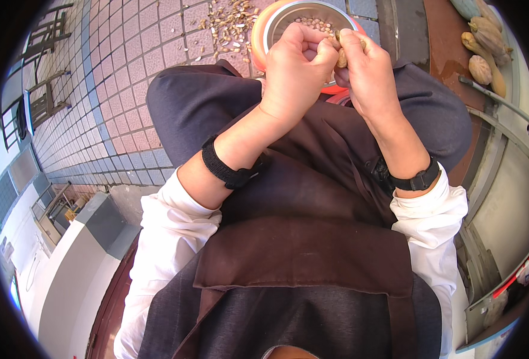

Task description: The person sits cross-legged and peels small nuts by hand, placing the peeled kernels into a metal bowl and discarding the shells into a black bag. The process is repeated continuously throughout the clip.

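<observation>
Over a steel bowl (pixel 279 24), my left hand (pixel 293 67) and my right hand (pixel 371 67) meet fingertip to fingertip. A peanut (pixel 334 41) is pinched where the thumbs and fingers come together. My right hand also has a peanut in its shell (pixel 342 58) showing below its thumb. The bowl sits in an orange plastic basin (pixel 259 36) beyond my knees. Reddish shelled peanuts (pixel 311 23) lie in the bowl, partly hidden by my left hand. Each forearm wears a black strap.
Broken peanut shells (pixel 233 20) are scattered over the pink tiled floor (pixel 130 58) left of the basin. Several gourds or squashes (pixel 486 40) lie on a brown surface (pixel 444 40) at the right. A metal rail (pixel 498 96) runs nearby. Wooden furniture (pixel 47 98) stands far left.
</observation>
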### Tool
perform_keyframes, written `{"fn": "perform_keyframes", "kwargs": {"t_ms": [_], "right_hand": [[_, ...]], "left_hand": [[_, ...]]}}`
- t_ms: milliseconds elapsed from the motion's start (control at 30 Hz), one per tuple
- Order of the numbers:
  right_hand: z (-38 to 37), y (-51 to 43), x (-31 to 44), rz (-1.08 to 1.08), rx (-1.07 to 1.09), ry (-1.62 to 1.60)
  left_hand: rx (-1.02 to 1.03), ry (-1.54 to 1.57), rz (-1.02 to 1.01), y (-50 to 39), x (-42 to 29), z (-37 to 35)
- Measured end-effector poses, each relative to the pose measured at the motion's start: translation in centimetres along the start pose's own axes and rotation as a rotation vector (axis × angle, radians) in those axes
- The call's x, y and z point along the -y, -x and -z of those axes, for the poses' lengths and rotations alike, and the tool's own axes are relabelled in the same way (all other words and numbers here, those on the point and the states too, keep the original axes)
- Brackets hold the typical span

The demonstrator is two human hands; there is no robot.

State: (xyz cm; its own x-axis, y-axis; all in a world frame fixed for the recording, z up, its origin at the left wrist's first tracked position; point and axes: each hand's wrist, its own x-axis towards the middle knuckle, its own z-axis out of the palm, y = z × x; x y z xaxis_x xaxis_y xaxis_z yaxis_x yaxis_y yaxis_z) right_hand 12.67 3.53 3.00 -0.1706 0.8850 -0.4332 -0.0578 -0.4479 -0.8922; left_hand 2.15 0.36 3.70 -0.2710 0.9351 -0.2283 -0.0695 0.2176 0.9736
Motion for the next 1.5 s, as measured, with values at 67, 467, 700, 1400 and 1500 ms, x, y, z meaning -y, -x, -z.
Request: {"fn": "perform_keyframes", "kwargs": {"t_ms": [67,467,700,1400,1500], "right_hand": [[0.0,-0.1,-0.1,-0.002,-0.007,0.028],[0.4,-0.3,-0.7,0.023,0.071,0.211],[0.6,-0.4,-1.1,-0.017,0.093,0.166],[0.9,0.4,-0.4,0.324,0.150,0.575],[0.4,0.3,-0.7,0.461,0.143,0.574]], "left_hand": [[0.016,0.064,0.064,-0.2,-0.2,0.2],[0.113,0.194,0.440,-2.0,0.3,2.1],[0.081,0.072,0.308,-1.8,0.3,1.6],[0.154,0.538,0.575,-2.5,1.3,1.8],[0.134,0.639,0.611,-2.5,1.6,1.5]]}}
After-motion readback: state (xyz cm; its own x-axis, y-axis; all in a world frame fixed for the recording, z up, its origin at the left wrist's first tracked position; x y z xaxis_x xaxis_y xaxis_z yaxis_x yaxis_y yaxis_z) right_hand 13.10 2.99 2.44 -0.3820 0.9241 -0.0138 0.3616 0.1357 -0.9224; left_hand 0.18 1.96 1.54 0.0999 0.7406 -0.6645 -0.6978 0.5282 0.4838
